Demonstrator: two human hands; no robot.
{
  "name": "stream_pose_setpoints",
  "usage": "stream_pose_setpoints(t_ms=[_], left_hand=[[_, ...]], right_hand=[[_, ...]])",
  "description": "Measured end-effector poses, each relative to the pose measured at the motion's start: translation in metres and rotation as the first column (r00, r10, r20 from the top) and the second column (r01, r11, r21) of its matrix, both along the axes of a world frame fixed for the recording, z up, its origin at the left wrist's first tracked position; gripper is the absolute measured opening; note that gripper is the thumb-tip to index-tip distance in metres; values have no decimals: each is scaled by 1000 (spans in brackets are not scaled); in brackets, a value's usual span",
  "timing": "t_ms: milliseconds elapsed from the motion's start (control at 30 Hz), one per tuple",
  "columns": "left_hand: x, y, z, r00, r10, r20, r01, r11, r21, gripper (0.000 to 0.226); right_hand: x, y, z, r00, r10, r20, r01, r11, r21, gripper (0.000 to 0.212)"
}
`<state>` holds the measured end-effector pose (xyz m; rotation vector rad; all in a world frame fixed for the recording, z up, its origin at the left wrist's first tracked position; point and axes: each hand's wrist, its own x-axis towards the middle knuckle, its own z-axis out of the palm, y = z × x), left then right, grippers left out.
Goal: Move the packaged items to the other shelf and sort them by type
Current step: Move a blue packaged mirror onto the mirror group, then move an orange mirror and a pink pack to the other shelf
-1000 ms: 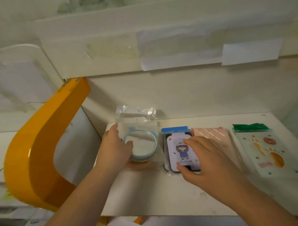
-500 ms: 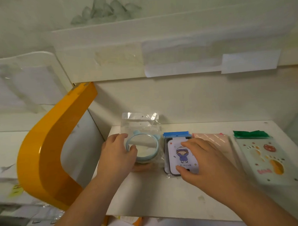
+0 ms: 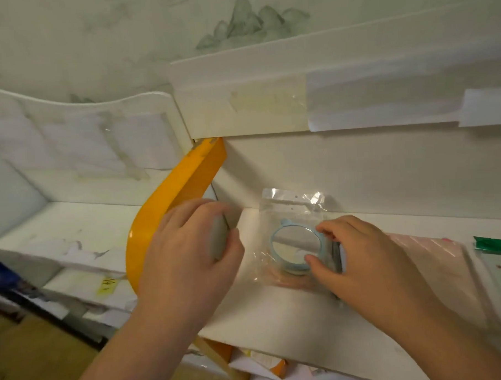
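Note:
A round blue-rimmed mirror in a clear bag [image 3: 292, 243] lies at the left end of the white shelf [image 3: 278, 318]. My right hand [image 3: 370, 265] covers a dark packaged item [image 3: 337, 255] beside it. Its curled fingers and thumb hold that item's left edge and touch the mirror's rim. My left hand [image 3: 186, 256] is motion-blurred, left of the mirror bag and off it, by the shelf's side panel. Its fingers curl round a narrow grey strip [image 3: 219, 238]; what the strip is I cannot make out. A pink package [image 3: 436, 256] and a green-topped package [image 3: 499, 253] lie to the right.
An orange curved side piece [image 3: 172, 204] stands between this shelf and a lower white shelf [image 3: 73, 226] on the left. A white board with taped paper [image 3: 354, 99] overhangs the shelf. More packages show under the shelf's front edge [image 3: 268, 361].
My left hand has come off the mirror bag and moved left to the side panel. My right hand slid left over the dark package to the mirror's rim. The view turned left.

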<state>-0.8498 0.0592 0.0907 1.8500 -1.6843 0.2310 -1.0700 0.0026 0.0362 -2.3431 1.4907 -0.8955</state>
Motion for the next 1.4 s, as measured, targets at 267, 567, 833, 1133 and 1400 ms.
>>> stream_pose_setpoints(t_ms=[267,567,833,1133,1400], left_hand=[[106,58,16,943,333,-11,-330,938,102,42],[238,94,-37,952,279,-128,-222,913,343,47],[360,108,-67,979,157,-131,-98,923,373,50],[402,75,-82,986,-36,-162,91,935,344,49],[427,20,-103,976,-104,-194,170,916,363,53]], right_hand=[[98,27,29,987,160,-33,-160,987,-19,47],[215,94,52,960,259,-108,-268,960,-77,40],[340,117,35,968,163,-190,-173,984,-33,42],[395,104,5,972,33,-232,-15,997,76,46],[416,51,-37,983,-58,-174,88,982,168,44]])
